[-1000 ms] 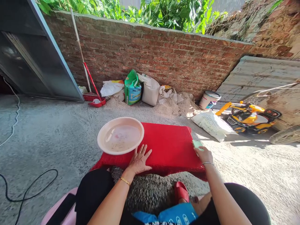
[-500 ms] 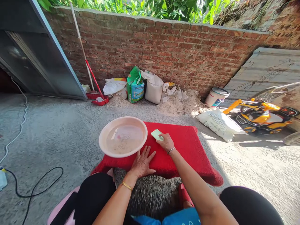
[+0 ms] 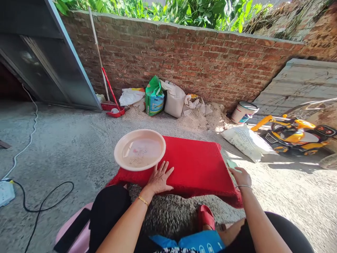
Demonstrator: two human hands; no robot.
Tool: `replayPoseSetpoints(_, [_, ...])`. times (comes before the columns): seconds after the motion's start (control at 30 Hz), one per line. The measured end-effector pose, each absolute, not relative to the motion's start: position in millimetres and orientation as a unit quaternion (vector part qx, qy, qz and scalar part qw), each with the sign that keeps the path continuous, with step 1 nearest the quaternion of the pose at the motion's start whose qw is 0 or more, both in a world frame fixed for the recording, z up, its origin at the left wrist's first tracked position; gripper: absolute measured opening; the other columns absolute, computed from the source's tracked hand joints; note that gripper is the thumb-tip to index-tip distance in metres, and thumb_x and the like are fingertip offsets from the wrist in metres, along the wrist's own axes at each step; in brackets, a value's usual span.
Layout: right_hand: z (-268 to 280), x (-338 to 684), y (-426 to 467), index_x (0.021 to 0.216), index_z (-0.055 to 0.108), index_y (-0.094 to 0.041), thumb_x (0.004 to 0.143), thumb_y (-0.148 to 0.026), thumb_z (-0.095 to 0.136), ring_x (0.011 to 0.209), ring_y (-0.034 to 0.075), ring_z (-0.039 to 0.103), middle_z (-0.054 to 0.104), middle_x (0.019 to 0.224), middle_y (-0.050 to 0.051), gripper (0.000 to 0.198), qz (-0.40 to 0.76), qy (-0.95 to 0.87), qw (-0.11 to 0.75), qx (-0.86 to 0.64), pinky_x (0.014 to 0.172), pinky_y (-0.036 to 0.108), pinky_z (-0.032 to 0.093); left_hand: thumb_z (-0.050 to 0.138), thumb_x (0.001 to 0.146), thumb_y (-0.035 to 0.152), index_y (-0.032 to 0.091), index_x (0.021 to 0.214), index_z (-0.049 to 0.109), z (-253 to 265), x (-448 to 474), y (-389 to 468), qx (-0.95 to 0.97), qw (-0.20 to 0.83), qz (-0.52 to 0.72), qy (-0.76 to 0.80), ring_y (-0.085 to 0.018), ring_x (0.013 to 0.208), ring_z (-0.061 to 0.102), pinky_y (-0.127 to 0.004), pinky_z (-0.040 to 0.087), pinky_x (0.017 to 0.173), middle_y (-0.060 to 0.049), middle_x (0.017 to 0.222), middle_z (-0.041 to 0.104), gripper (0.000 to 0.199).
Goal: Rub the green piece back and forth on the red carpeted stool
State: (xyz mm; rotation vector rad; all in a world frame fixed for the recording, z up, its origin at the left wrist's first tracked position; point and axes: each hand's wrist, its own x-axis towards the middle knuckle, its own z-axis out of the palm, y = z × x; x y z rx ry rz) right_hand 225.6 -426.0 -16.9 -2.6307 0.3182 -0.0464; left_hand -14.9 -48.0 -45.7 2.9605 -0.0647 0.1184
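Observation:
A red cloth (image 3: 196,165) covers a low table in front of me. On its left end stands a wide pale pink basin (image 3: 119,162) with clear water and some grit at the bottom. My left hand (image 3: 159,179) lies flat on the cloth by the basin's near rim, fingers spread, holding nothing. At the cloth's right edge, my right hand (image 3: 242,176) grips a flat pale green block (image 3: 233,165) with rounded corners. Most of the block is hidden by the hand, and its underside does not show.
Several sacks (image 3: 175,100) and a sand heap (image 3: 201,119) line the brick wall (image 3: 184,59). A red dustpan (image 3: 117,111) stands left of them. To the right are a bucket (image 3: 244,112), a white sack (image 3: 244,140) and a yellow toy excavator (image 3: 297,135). A black cable (image 3: 39,211) loops at left.
My right hand has moved right with the pale green block, from the middle of the cloth to its right edge. My left hand stays flat by the basin. The view has shifted slightly.

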Motion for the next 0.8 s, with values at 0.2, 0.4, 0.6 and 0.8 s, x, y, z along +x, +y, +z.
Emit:
replayPoseSetpoints(0.2, [-2,189,-336,0.100,0.068,-0.020,0.065,-0.058,0.061,0.088,0.027,0.060,0.065,0.092,0.011,0.052,-0.035,-0.006,0.321,-0.946,0.074,0.036,0.045,0.062,0.063,0.073,0.029,0.145,0.030,-43,-15,-50,0.995,0.094,0.028,-0.014,-0.034,0.143,0.012,-0.058,0.004,0.113,-0.014,0.156,0.017,0.098])
replayPoseSetpoints(0.4, [-10,128,-195,0.102,0.066,-0.023,0.072,-0.039,0.067,0.090,0.020,0.057,0.059,0.099,0.005,0.034,0.000,-0.243,0.346,-0.906,0.080,0.030,0.044,0.063,0.066,0.070,0.030,0.145,0.028,-40,-17,-52,0.995,0.098,0.023,-0.016,-0.033,0.143,0.014,-0.058,0.004,0.113,-0.011,0.154,0.023,0.096])
replayPoseSetpoints(0.6, [-17,119,-162,0.108,0.064,-0.025,0.074,-0.037,0.069,0.091,0.019,0.056,0.055,0.103,0.005,0.036,0.033,-0.272,0.298,-0.914,0.076,0.027,0.043,0.062,0.066,0.070,0.029,0.147,0.024,-41,-14,-51,0.995,0.096,0.015,-0.024,-0.035,0.142,0.014,-0.061,0.005,0.112,-0.011,0.154,0.023,0.098])
replayPoseSetpoints(0.8, [-5,161,-265,0.112,0.063,-0.021,0.077,-0.048,0.062,0.094,0.024,0.057,0.057,0.104,0.010,0.044,0.020,-0.129,0.236,-0.963,0.080,0.033,0.044,0.062,0.065,0.071,0.027,0.145,0.029,-41,-16,-51,0.995,0.098,0.022,-0.019,-0.034,0.143,0.013,-0.059,0.004,0.113,-0.012,0.154,0.024,0.097])
